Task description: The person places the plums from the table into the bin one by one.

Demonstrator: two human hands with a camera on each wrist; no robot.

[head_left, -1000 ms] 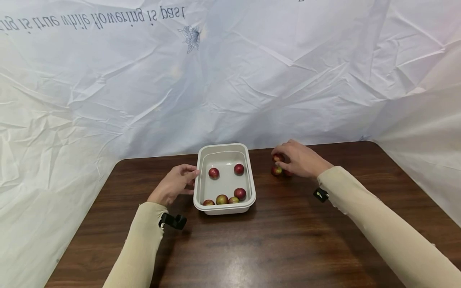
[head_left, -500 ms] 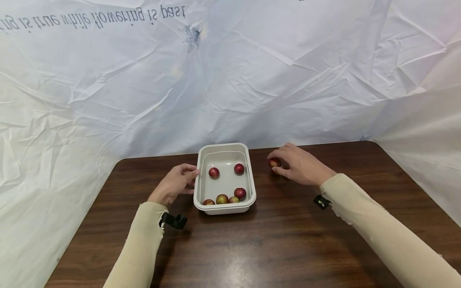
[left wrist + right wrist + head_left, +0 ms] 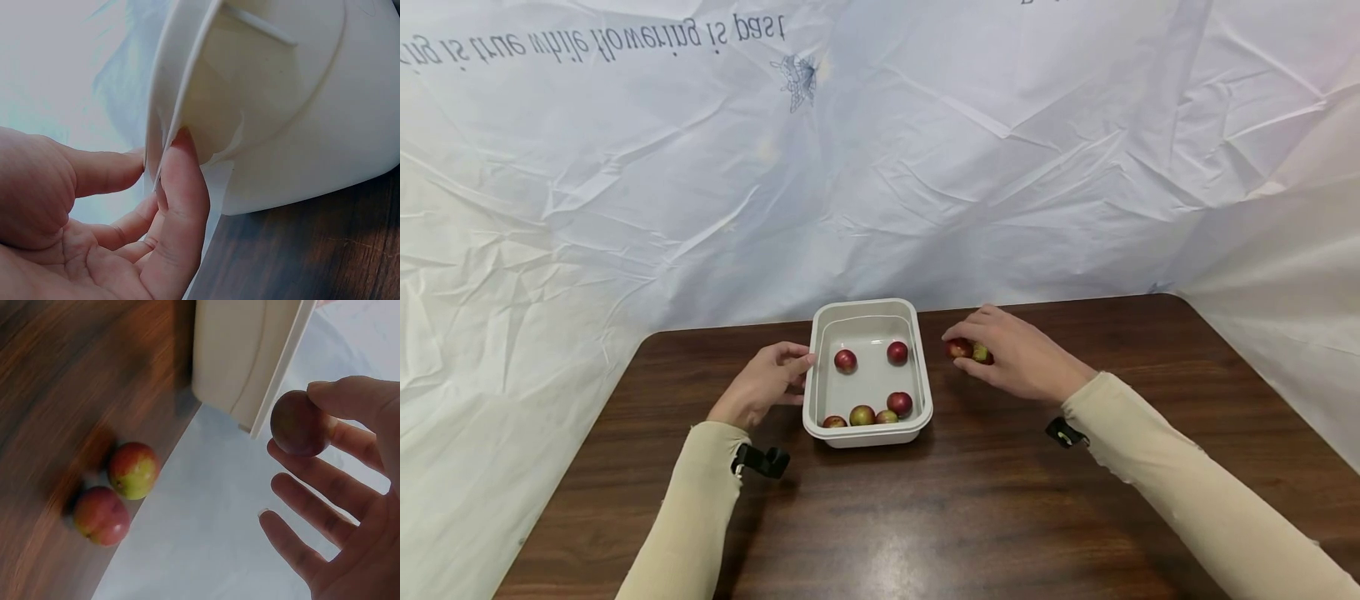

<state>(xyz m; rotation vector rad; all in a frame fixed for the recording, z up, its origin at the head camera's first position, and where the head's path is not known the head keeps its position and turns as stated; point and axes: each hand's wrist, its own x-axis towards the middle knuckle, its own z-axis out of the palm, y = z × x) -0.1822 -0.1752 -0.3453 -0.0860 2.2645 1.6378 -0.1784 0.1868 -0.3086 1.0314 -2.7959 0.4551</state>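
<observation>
A white plastic container [image 3: 872,437] stands on the table with several red and yellow-green plums [image 3: 862,415] inside. At its left side, my left hand [image 3: 762,385] pinches the rim; the left wrist view has the thumb and forefinger [image 3: 184,187] on either side of that rim. Right of the container, my right hand [image 3: 1022,354] holds one dark red plum [image 3: 301,424] between thumb and forefinger, its other fingers spread. Two more plums [image 3: 133,470] lie on the table side by side under this hand, mostly hidden by it in the head view.
The brown wooden table [image 3: 1000,500] ends at a back edge just behind the container. A creased white cloth [image 3: 880,167] hangs behind and at both sides. Each wrist wears a black camera mount [image 3: 763,461].
My right hand has lifted a plum from the group on the table and moved left and slightly nearer with it. My left hand and the container have stayed in place.
</observation>
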